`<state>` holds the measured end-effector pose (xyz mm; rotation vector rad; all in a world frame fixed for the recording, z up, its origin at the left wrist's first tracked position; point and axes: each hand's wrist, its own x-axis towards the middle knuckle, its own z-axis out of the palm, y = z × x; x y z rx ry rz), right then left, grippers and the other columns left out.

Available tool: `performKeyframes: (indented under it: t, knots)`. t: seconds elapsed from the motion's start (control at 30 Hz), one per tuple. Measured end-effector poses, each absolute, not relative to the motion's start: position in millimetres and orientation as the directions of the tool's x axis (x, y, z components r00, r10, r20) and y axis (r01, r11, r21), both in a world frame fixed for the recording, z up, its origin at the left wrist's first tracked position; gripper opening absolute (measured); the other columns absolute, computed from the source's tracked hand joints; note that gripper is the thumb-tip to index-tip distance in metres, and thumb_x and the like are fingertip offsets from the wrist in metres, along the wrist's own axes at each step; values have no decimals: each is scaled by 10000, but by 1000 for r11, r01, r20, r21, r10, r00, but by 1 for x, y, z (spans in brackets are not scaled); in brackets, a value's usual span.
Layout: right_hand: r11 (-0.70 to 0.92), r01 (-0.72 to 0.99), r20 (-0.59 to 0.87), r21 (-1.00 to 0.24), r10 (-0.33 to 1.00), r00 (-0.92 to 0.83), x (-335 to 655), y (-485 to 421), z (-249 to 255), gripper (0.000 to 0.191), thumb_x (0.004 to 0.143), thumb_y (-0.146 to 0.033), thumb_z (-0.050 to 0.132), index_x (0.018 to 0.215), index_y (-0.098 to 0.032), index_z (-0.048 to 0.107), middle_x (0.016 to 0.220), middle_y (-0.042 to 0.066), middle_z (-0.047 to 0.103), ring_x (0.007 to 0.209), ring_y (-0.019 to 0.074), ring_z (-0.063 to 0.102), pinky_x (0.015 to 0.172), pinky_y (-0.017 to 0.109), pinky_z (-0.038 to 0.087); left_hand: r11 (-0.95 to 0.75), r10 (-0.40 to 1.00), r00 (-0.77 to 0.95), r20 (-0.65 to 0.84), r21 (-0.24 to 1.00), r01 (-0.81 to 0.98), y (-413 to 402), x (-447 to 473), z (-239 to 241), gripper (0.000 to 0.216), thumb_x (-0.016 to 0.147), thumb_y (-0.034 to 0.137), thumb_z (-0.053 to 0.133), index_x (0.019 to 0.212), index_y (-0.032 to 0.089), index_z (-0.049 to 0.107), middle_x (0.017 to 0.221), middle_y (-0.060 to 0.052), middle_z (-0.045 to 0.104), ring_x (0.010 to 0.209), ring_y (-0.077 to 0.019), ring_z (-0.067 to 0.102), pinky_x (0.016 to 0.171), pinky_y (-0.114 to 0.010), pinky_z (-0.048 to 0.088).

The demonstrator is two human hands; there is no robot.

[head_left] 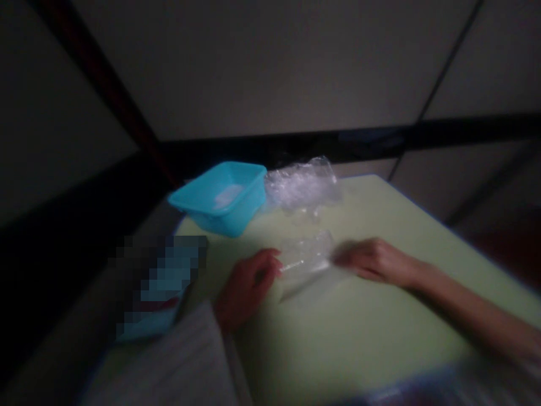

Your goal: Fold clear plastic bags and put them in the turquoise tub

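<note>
A clear plastic bag [310,254] is stretched between my two hands, just above the table. On its left side, my left hand [251,282] has thumb and fingertips pinched at the bag's edge. My right hand [369,259] is closed on the opposite edge, its fingertips dark and blurred. Below the bag, a thin pale sheet or flap [315,287] hangs or lies near the tabletop; whether it belongs to the bag, I cannot tell.
A turquoise plastic basket [249,211] with something white [228,194] inside stands at the back left. Beside it lies a heap of crumpled clear plastic [302,183]. A pixelated bluish item [169,282] sits at the left edge of the yellow-green table [338,349]. Pale panels rise behind.
</note>
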<state>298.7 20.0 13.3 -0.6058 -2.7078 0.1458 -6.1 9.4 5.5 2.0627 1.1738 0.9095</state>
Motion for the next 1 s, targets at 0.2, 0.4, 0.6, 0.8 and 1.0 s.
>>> performKeyframes:
  t: [0.2, 0.4, 0.6, 0.8, 1.0]
  knots:
    - [639, 528, 206, -559, 724, -658, 290, 28, 23, 268, 888, -312, 480, 765, -127, 630, 608, 9, 593, 510, 100, 508, 499, 215, 385, -340, 920, 328, 212, 847, 408, 11, -3, 3, 240, 841, 196, 446, 1080, 183, 466, 914, -38, 644, 726, -146, 681, 675, -279, 526]
    - [222, 454, 22, -863, 914, -404, 274, 38, 22, 260, 729, -350, 612, 591, -156, 508, 528, -31, 500, 476, 84, 438, 444, 205, 335, -295, 939, 283, 195, 880, 373, 20, -2, -5, 332, 813, 130, 427, 1136, 199, 386, 1001, -40, 574, 665, -109, 649, 640, -263, 511]
    - [144, 415, 22, -898, 958, -286, 269, 47, 8, 217, 673, -308, 598, 788, -166, 483, 522, -44, 519, 418, 83, 431, 390, 200, 317, -298, 943, 253, 215, 884, 359, 29, 1, -11, 402, 778, 95, 425, 1159, 198, 348, 1009, -31, 542, 618, -83, 605, 639, -260, 504]
    - [128, 382, 59, -915, 980, -189, 267, 47, 2, 384, 650, -261, 564, 1000, -161, 441, 560, -59, 526, 433, 93, 470, 395, 195, 333, -278, 951, 229, 208, 899, 338, 32, 4, -11, 418, 763, 98, 416, 1161, 204, 341, 1025, -27, 521, 579, -66, 586, 572, -231, 473]
    - [139, 387, 97, -911, 987, -127, 262, 43, 0, 387, 648, -251, 572, 1009, -173, 459, 609, -51, 537, 473, 100, 496, 423, 202, 347, -217, 967, 190, 167, 935, 281, 29, 4, -9, 401, 753, 163, 480, 1134, 214, 365, 1056, -24, 523, 561, -62, 604, 530, -213, 463]
